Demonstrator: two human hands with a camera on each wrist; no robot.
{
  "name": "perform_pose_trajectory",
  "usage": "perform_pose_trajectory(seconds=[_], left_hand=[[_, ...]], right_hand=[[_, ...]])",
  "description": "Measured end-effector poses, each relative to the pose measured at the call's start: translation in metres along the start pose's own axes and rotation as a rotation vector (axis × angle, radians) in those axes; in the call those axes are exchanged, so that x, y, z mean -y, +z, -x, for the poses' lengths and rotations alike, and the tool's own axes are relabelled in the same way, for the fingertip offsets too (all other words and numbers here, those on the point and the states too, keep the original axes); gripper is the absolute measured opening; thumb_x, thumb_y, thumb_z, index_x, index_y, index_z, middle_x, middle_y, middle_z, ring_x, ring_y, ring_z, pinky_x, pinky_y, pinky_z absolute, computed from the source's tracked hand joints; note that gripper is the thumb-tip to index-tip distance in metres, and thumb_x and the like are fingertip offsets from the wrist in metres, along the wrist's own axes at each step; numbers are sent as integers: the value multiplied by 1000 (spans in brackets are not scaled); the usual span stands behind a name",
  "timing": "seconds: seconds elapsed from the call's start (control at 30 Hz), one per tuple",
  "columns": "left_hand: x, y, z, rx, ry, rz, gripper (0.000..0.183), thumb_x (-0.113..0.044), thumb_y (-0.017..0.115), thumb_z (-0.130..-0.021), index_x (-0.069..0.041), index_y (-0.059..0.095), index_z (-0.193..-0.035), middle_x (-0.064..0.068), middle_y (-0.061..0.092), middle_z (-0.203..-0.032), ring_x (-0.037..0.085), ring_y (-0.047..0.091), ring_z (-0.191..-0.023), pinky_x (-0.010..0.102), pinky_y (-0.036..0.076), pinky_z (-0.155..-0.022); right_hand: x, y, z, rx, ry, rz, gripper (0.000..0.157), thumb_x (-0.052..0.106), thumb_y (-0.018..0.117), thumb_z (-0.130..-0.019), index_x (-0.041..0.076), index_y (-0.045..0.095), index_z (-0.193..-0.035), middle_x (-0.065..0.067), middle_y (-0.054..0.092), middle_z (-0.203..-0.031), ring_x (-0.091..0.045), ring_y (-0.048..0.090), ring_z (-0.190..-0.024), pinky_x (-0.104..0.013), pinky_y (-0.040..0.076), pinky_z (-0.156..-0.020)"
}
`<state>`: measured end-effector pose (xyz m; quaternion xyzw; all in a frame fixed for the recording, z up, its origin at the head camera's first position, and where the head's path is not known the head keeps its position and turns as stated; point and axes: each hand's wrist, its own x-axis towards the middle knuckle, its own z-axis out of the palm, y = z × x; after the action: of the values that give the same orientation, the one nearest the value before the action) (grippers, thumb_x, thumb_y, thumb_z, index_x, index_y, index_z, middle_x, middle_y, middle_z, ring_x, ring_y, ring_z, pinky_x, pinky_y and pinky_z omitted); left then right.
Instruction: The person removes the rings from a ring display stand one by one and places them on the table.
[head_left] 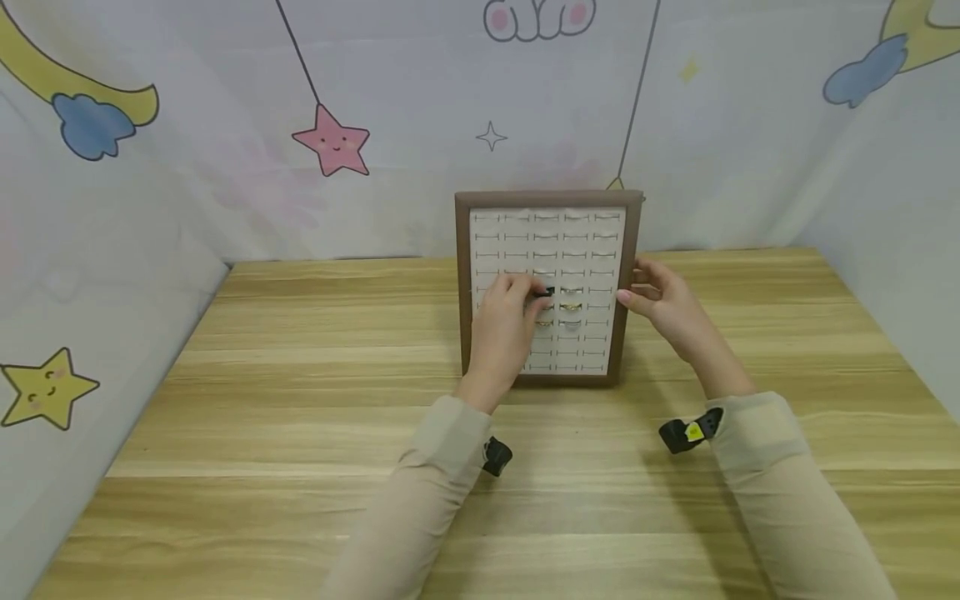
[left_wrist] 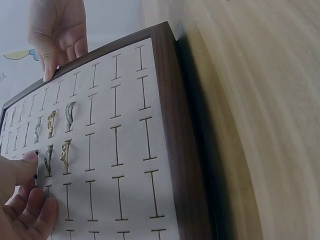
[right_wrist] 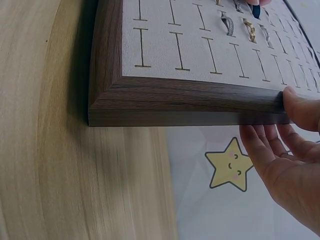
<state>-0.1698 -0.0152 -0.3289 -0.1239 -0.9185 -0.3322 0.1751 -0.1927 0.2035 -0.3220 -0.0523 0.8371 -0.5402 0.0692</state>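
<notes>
A ring display board (head_left: 540, 200) with a brown wooden frame and a white slotted pad stands upright on the table. My left hand (head_left: 501, 333) pinches a black ring (right_wrist: 256, 11) at a slot near the middle of the pad. Beside it sit several rings in their slots, among them a gold ring (left_wrist: 51, 124), a second gold ring (left_wrist: 65, 157) and a silver ring (left_wrist: 69, 116). At the board's right side my right hand (head_left: 671, 312) grips the frame, thumb on the front edge and fingers behind.
The wooden table (head_left: 300, 417) runs back to a white cloth backdrop (head_left: 420, 100) printed with stars and clouds. Black wrist cameras are strapped at both cuffs, one of them (head_left: 678, 435) by the right sleeve.
</notes>
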Motion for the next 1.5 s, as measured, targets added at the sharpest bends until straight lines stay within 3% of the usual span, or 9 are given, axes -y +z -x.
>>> perform_pose_trajectory(seconds=[0.33,0.67,0.97,1.17,1.33,1.5], left_hand=[[3,-4,-1,31,39,-4,13,-23,59,-91,-11,63,-95,5,59,-102,21,58,-94,31,51,-78],[11,-5,-1,56,35,94,12,-23,60,-90,-11,62,-91,5,57,-103,18,56,-89,29,50,-73],[21,-22,-3,12,-89,263,15,-20,64,-89,-8,64,-98,6,64,-105,19,63,-92,30,54,-79],[35,-45,-2,-64,-199,339,32,-20,66,-88,-10,58,-117,7,63,-113,22,62,-96,34,54,-83],[58,-64,0,-135,-257,325,40,-20,66,-89,-9,55,-126,9,61,-121,24,59,-103,36,53,-87],[87,-79,5,-196,-294,262,39,-17,66,-89,-5,58,-125,13,60,-122,28,57,-104,39,52,-86]], right_hand=[[0,0,-1,10,-8,-7,67,14,50,-97,-2,11,-150,-28,30,-148,-41,31,-138,-53,31,-113],[1,3,-1,6,-17,-28,65,12,50,-97,0,14,-150,-27,33,-145,-40,35,-135,-52,32,-112],[-2,1,-1,-1,-17,-21,67,15,52,-97,-1,14,-150,-27,33,-145,-40,33,-136,-54,31,-112],[-2,2,0,4,-15,-24,66,15,52,-97,1,15,-150,-25,34,-145,-39,35,-135,-53,31,-112],[-2,2,-1,4,-18,-27,65,15,51,-97,1,15,-150,-25,34,-144,-38,36,-134,-52,32,-112],[-2,1,-1,3,-13,-26,65,14,51,-97,1,15,-150,-25,34,-144,-38,35,-135,-51,32,-112]])
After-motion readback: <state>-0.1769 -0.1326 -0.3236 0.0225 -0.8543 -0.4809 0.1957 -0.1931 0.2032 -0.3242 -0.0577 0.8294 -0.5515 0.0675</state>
